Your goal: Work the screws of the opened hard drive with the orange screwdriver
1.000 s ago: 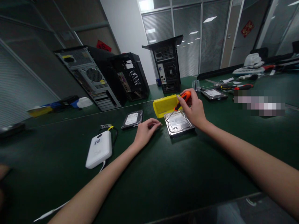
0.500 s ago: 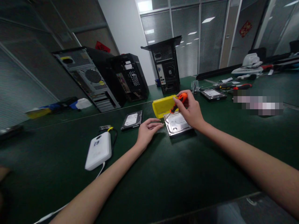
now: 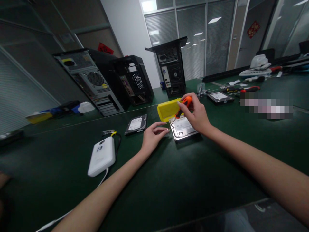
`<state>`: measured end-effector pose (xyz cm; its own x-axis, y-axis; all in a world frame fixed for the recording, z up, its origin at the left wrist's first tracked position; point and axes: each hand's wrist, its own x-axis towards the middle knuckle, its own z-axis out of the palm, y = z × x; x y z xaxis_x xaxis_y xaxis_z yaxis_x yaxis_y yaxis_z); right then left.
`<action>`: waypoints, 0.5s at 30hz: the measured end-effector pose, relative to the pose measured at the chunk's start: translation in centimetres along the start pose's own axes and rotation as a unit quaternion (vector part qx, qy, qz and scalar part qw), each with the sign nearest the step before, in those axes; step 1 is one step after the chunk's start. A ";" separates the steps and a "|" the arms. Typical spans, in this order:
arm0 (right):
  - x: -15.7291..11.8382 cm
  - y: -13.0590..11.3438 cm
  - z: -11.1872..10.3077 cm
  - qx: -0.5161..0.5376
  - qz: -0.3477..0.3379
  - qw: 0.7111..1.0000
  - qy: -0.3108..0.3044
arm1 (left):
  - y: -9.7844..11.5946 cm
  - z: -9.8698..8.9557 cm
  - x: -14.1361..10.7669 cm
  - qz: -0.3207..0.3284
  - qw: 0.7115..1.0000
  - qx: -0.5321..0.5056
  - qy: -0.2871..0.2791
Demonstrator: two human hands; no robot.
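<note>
My right hand (image 3: 196,114) grips an orange and black screwdriver (image 3: 186,101), whose thin shaft slants down to the left. Its tip meets the fingertips of my left hand (image 3: 154,135), which are pinched together; what they hold is too small to name. Beneath the screwdriver and right hand lies a silver hard drive (image 3: 181,130) on the green table (image 3: 154,190). A yellow case (image 3: 167,110) stands just behind the drive. To the left of my left hand, a second hard drive (image 3: 136,124) lies label up.
A white device (image 3: 102,157) with a cable lies at the left. Computer cases (image 3: 171,67) stand at the back. Another hard drive (image 3: 220,97), pliers (image 3: 251,89) and a white tool (image 3: 259,67) lie at the right. Part of a person shows at the far left edge.
The screwdriver and my right hand have shifted slightly left, bringing the tip to my left fingertips. My left hand has hardly moved.
</note>
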<state>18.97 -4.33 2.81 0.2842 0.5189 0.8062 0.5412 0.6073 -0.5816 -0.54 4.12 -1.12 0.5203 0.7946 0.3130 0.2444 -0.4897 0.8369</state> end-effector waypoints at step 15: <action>0.0 -0.6 0.1 -0.046 -0.021 0.998 -0.038 | -0.1 0.0 0.0 0.035 0.998 0.057 -0.004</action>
<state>18.60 -4.67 3.13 0.2012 0.5399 0.8174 0.6224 0.5739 -0.5323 -0.54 4.20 -1.14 0.5458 0.7542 0.3651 0.2988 -0.5823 0.7561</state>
